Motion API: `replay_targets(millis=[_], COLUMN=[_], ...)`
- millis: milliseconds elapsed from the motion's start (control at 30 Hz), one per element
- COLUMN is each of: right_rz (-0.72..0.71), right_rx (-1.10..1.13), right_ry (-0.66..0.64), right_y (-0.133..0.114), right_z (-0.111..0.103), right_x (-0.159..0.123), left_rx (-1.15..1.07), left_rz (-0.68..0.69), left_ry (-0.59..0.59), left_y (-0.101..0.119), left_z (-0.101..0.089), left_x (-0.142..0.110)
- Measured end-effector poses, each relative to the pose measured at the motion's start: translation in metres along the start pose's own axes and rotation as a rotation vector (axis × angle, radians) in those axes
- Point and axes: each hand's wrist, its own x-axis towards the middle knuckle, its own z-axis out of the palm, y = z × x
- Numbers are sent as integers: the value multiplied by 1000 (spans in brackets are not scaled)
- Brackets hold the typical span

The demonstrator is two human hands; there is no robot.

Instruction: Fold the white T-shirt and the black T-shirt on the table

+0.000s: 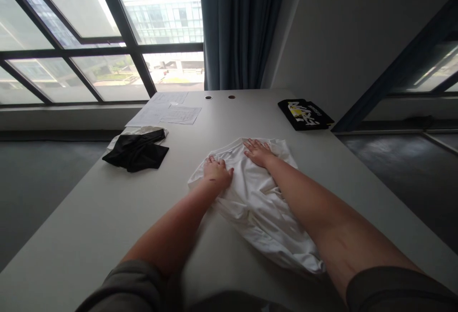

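Observation:
A crumpled white garment (254, 188), made of thin, smooth cloth, lies on the table between my forearms; I cannot tell which kind of garment it is. My right hand (258, 152) rests flat on its far part, fingers spread. On its left part lies my left hand (217, 173), palm down, with the thumb apart and the fingers slightly bent. Neither hand lifts the cloth. Folds and wrinkles run through the near part of the garment, which reaches toward my body. My right forearm covers some of its right edge.
The white table (107, 235) stretches to the window and curtain (243, 30). A black cloth (138, 150) lies on a white one at the left edge. Paper sheets (181, 114) lie at the far left. At the far right is a black printed item (304, 114).

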Motion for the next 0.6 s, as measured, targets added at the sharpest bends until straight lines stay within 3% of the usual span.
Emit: replay_targets(millis=[167,300,400,600], right_rz=[143,329,392,422], right_rx=[1,70,118,150], right_ry=[-28,-48,-45,-20], right_y=[-15,-31,-39,-43], right_z=[-3,-4,-4,2], right_x=[12,22,25,21], left_rx=[-58,-23,-24,-4], left_rz=[-293,-344,-289,37], left_ry=[-159,-142,-87,24], left_y=[27,18,-3,-44], left_z=[-6,-7,-4,0], left_x=[49,85,102,110])
